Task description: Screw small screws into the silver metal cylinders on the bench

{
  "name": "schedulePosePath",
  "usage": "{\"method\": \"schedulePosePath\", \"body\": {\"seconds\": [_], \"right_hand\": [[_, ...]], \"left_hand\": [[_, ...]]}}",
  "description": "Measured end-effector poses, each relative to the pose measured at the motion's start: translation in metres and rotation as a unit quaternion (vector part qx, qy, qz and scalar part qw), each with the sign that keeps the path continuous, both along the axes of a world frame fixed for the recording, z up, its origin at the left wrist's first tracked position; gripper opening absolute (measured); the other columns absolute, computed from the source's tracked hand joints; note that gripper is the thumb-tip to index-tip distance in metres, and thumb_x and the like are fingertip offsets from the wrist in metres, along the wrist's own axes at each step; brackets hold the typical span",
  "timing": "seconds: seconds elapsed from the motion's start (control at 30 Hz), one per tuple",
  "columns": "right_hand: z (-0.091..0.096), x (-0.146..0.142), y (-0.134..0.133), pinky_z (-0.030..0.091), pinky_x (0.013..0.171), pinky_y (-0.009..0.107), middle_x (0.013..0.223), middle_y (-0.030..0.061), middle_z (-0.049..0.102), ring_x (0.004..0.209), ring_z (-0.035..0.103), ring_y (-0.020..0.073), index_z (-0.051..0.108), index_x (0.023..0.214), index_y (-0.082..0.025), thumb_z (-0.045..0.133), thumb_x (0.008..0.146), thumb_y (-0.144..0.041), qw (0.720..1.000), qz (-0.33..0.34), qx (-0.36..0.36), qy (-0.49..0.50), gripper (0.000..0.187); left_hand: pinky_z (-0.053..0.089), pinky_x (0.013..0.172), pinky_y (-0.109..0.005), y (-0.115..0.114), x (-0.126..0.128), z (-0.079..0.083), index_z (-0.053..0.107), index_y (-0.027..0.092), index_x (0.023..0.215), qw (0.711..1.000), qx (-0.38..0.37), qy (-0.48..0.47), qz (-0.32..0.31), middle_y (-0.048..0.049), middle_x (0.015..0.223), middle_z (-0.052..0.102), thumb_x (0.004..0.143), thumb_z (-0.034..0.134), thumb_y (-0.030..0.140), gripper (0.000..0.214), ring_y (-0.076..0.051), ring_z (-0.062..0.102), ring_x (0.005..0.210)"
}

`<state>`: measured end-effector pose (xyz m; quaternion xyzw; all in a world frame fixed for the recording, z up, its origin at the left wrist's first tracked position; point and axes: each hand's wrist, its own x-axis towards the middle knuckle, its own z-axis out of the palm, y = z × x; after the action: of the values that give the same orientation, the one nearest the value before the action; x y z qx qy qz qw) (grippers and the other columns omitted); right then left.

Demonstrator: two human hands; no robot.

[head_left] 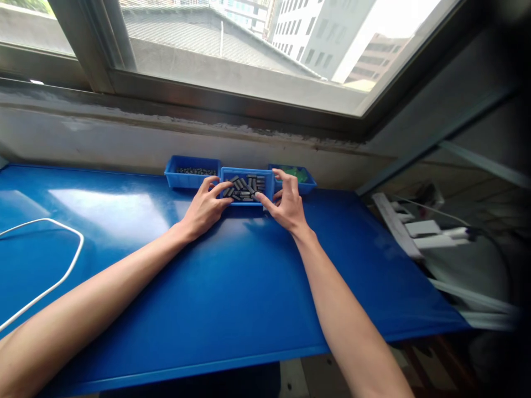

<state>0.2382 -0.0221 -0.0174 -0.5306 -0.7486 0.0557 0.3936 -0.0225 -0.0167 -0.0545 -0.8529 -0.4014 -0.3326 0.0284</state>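
Note:
Between my two hands is a blue plastic bin holding many short dark cylindrical pieces. My left hand grips its left side, with the thumb and fingers bent over the rim. On the opposite side my right hand clasps the wall, its thumb reaching over the front corner and its fingers curled along the right rim. Behind my left hand stands a second blue bin of small dark parts. A third blue bin with green pieces is partly hidden by my right hand.
The blue tabletop runs along a wall below a window. A white cable loops across the left side. Beyond the right edge are a white power strip with plugs and metal frame bars.

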Motion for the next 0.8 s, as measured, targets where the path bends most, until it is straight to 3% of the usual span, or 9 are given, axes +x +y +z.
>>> {"method": "schedulePosePath", "body": {"seconds": [0.13, 0.27, 0.4, 0.53, 0.63, 0.73, 0.8], "right_hand": [[-0.008, 0.003, 0.009, 0.058, 0.055, 0.035, 0.142, 0.0134, 0.055, 0.057, 0.059, 0.0117, 0.035, 0.156, -0.034, 0.064, 0.089, -0.062, 0.990, 0.019, -0.082, 0.113, 0.078], [-0.017, 0.007, 0.016, 0.048, 0.037, 0.025, 0.112, 0.0059, 0.070, 0.044, 0.056, 0.0088, 0.036, 0.154, -0.037, 0.054, 0.093, -0.067, 0.954, 0.088, -0.197, 0.206, 0.070], [-0.020, 0.007, 0.019, 0.040, 0.032, 0.021, 0.072, -0.0061, 0.062, 0.037, 0.050, 0.0084, 0.043, 0.143, -0.035, 0.057, 0.090, -0.070, 0.938, 0.092, -0.209, 0.261, 0.064], [-0.020, 0.003, 0.021, 0.037, 0.032, 0.020, 0.071, -0.0077, 0.058, 0.037, 0.043, 0.0069, 0.046, 0.133, -0.033, 0.060, 0.089, -0.069, 0.936, 0.102, -0.185, 0.280, 0.059], [-0.023, -0.001, 0.022, 0.045, 0.041, 0.022, 0.080, -0.0048, 0.062, 0.046, 0.049, 0.0085, 0.046, 0.129, -0.032, 0.058, 0.091, -0.068, 0.945, 0.107, -0.147, 0.273, 0.054], [-0.027, -0.003, 0.026, 0.057, 0.067, 0.028, 0.095, 0.0002, 0.065, 0.074, 0.064, 0.0139, 0.046, 0.125, -0.030, 0.052, 0.094, -0.069, 0.957, 0.103, -0.091, 0.255, 0.050], [-0.029, -0.003, 0.029, 0.058, 0.082, 0.032, 0.106, 0.0036, 0.066, 0.093, 0.065, 0.0167, 0.047, 0.123, -0.029, 0.048, 0.095, -0.068, 0.965, 0.097, -0.063, 0.235, 0.048]], "left_hand": [[0.044, 0.115, -0.048, 0.000, -0.001, 0.000, 0.081, 0.024, 0.099, 0.999, 0.024, 0.029, -0.001, -0.0040, 0.143, 0.056, 0.098, 0.049, 0.019, 0.033, -0.031, 0.034, 0.140], [0.042, 0.112, -0.055, -0.005, -0.002, 0.006, 0.080, 0.025, 0.100, 0.997, 0.055, 0.061, -0.005, -0.0067, 0.142, 0.059, 0.098, 0.055, 0.026, 0.025, -0.034, 0.038, 0.139], [0.037, 0.109, -0.066, -0.016, 0.002, 0.015, 0.077, 0.024, 0.107, 0.993, 0.104, 0.051, 0.000, -0.0129, 0.149, 0.054, 0.090, 0.071, 0.041, 0.025, -0.043, 0.034, 0.144], [0.044, 0.110, -0.053, -0.020, 0.016, 0.021, 0.067, 0.020, 0.129, 0.990, 0.101, 0.068, -0.065, -0.0161, 0.140, 0.061, 0.096, 0.063, 0.032, 0.035, -0.034, 0.049, 0.136], [0.047, 0.109, -0.052, -0.015, 0.032, 0.022, 0.055, 0.018, 0.145, 0.987, 0.079, 0.119, -0.073, -0.0176, 0.147, 0.057, 0.100, 0.057, 0.028, 0.046, -0.034, 0.049, 0.139], [0.042, 0.114, -0.054, -0.007, 0.044, 0.021, 0.051, 0.019, 0.149, 0.985, 0.082, 0.137, -0.068, -0.0182, 0.155, 0.050, 0.099, 0.060, 0.027, 0.052, -0.035, 0.043, 0.146], [0.037, 0.118, -0.054, -0.003, 0.049, 0.020, 0.053, 0.018, 0.147, 0.983, 0.093, 0.137, -0.077, -0.0186, 0.155, 0.050, 0.098, 0.062, 0.026, 0.051, -0.034, 0.042, 0.147]]}}
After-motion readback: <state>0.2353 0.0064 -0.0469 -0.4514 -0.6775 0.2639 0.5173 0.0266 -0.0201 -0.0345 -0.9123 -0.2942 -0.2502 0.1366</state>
